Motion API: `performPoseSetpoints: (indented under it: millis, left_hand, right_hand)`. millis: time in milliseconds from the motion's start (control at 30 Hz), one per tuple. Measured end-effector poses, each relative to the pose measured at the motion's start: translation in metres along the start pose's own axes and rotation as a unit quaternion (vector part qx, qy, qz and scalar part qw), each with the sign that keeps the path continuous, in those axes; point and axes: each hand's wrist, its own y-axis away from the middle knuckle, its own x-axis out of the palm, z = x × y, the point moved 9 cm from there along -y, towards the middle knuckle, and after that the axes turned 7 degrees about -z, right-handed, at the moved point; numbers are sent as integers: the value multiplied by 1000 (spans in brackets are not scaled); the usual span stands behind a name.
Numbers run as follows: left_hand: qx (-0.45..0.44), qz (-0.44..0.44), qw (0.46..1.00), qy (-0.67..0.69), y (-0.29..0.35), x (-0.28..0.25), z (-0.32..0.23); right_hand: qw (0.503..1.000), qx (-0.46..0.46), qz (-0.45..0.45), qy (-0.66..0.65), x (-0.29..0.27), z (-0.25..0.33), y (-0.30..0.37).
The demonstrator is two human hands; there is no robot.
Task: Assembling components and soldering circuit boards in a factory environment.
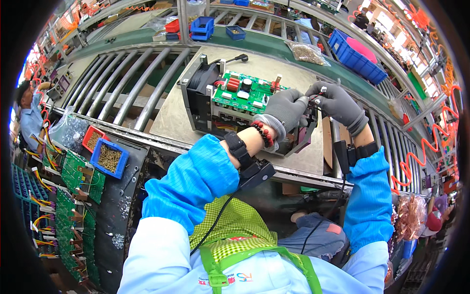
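Note:
Both hands wear grey gloves and meet above the right end of an open electronic unit. My left hand is closed, its fingertips pinched on a thin wire. My right hand is closed too, pinching dark wires with small white connectors at its fingertips. The unit carries a green circuit board on top, with red coils and a black capacitor. A black fan sits at its left end. My left hand and wrist hide the unit's front right part.
A pale board lies under the unit on the roller conveyor. To the left are a blue tray of screws, a red tray and several green circuit boards. Blue bins stand behind. A person is at far left.

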Motion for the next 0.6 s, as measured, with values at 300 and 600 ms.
performPoseSetpoints:
  millis: [300, 600]
  left_hand:
    - [-52, 97, 993, 36, 57, 18, 65]
    - [-196, 60, 864, 459, 20, 31, 96]
  right_hand:
    - [928, -169, 7, 331, 15, 2, -28]
    - [883, -133, 90, 441, 32, -25, -50]
